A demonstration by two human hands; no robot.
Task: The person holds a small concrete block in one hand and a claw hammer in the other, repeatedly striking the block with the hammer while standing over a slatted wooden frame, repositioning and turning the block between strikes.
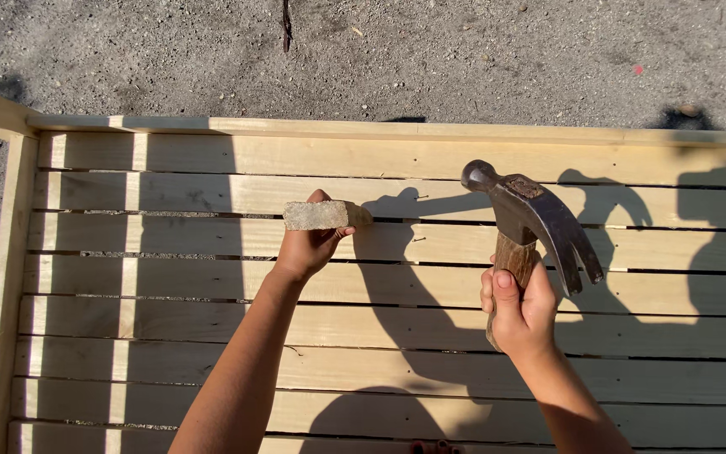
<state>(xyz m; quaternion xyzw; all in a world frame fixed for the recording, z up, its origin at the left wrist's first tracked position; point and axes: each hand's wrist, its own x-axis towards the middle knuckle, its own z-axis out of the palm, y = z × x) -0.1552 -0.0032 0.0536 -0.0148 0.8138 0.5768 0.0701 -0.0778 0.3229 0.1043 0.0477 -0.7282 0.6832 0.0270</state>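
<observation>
Head view: left hand [308, 248] pinches a small block [317, 215]; right hand's [521, 311] grip wraps a hammer [531, 223].

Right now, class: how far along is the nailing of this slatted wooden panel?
Done: many pale slats already lie in even rows inside the wooden frame. In hand: the left hand holds a small wooden block against an upper slat, and the right hand grips a raised claw hammer. Left: two small nails appear to stand proud near the block, though they are too small to tell for sure.
</observation>
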